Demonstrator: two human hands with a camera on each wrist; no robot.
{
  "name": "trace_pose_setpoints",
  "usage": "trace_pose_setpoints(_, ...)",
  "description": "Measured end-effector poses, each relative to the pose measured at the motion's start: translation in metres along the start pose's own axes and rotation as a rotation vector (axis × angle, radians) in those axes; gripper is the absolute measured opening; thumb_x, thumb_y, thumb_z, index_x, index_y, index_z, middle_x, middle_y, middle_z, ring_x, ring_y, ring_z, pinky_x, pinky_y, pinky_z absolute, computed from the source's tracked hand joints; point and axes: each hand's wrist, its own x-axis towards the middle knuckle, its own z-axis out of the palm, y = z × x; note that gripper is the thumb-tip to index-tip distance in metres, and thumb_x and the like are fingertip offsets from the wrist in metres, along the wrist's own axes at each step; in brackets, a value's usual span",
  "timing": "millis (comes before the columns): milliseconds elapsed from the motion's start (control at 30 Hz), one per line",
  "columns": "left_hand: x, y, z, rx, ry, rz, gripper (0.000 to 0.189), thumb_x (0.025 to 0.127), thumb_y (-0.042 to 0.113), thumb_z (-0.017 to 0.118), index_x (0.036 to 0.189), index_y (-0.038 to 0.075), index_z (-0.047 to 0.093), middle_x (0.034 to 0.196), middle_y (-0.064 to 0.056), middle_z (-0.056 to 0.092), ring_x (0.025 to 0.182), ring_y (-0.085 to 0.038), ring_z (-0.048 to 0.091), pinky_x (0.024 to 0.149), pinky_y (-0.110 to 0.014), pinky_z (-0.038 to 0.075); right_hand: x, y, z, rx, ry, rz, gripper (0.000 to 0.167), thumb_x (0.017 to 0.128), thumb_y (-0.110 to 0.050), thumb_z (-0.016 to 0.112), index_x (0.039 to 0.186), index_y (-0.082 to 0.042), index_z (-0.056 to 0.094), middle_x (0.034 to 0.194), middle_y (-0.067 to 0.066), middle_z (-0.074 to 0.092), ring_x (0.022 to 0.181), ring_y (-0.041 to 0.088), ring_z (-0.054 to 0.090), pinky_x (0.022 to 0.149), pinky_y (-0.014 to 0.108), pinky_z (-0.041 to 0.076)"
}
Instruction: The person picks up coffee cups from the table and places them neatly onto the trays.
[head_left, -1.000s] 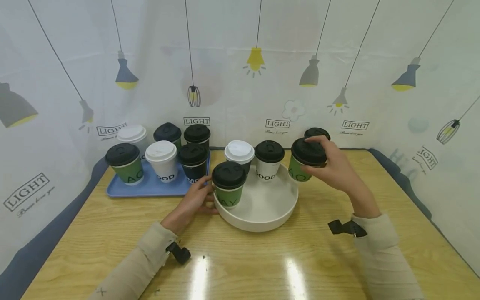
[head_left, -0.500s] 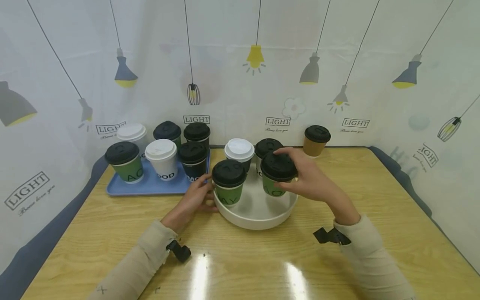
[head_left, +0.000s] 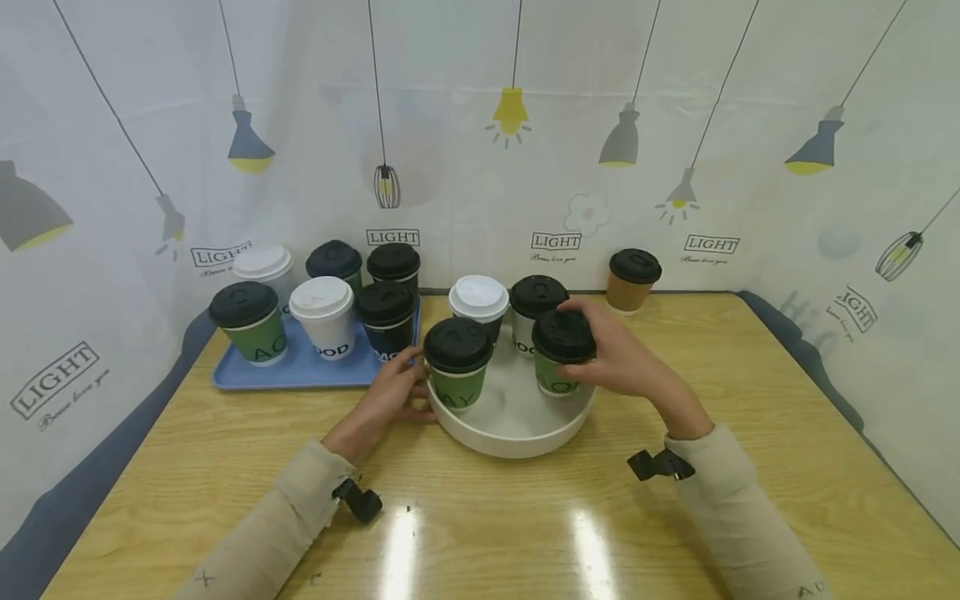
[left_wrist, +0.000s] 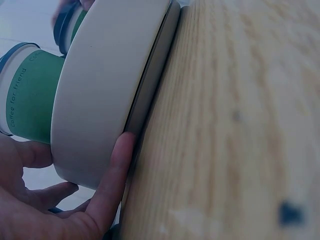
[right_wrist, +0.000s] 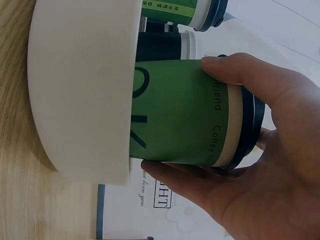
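Note:
In the head view my right hand (head_left: pixel 618 354) holds a green paper coffee cup (head_left: pixel 557 375) with a black lid, upright inside a round white tray (head_left: pixel 517 446). In the right wrist view, thumb and fingers go round that cup (right_wrist: pixel 175 112), whose lower end is hidden behind the tray wall (right_wrist: pixel 82 95). My left hand (head_left: pixel 386 408) grips the tray's left side, one digit low by its base in the left wrist view. Beside it in the tray stands another green cup (head_left: pixel 459 387). A white-lidded dark cup (head_left: pixel 478 300) and a black-lidded white cup (head_left: pixel 536 300) stand behind.
Left of the round tray, a blue rectangular tray (head_left: pixel 300 379) bears several lidded cups, including a green one (head_left: pixel 251 329) and a white one (head_left: pixel 324 321). A brown cup (head_left: pixel 630 287) stands at the back right of the wooden table (head_left: pixel 480 525), near the printed curtain (head_left: pixel 457 125).
My right hand has brought the green cup leftward from beyond the tray's right rim into the tray, then shifted it slightly right. The brown cup came into full view. My left hand stayed put.

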Motion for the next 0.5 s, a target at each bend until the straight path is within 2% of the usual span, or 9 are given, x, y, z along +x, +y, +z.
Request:
trace_pose_setpoints(200,0.0,0.001,0.0,-0.002,-0.001,-0.002,0.058,0.108,0.022,0.041,0.164,0.017,0.026,0.149,-0.023,0.049,0.097,-0.017,0.069,0.078,-0.041,0.067,-0.001,0.003,-0.005,-0.004,-0.037,0.002,0.085,0.077,-0.014,0.09,0.145,-0.004,0.039,0.148,0.021,0.046,0.138,0.038,0.047,0.118,0.06,0.04)
trace_pose_setpoints(500,0.0,0.0,0.0,0.003,0.0,-0.004,0.058,0.108,0.022,0.041,0.164,0.017,0.026,0.151,-0.023,0.048,0.099,-0.018,0.069,0.079,-0.041,0.067,-0.005,0.002,-0.011,-0.01,-0.055,0.015,0.085,0.076,-0.012,0.091,0.142,-0.004,0.039,0.143,0.021,0.05,0.133,0.037,0.052,0.116,0.058,0.042)
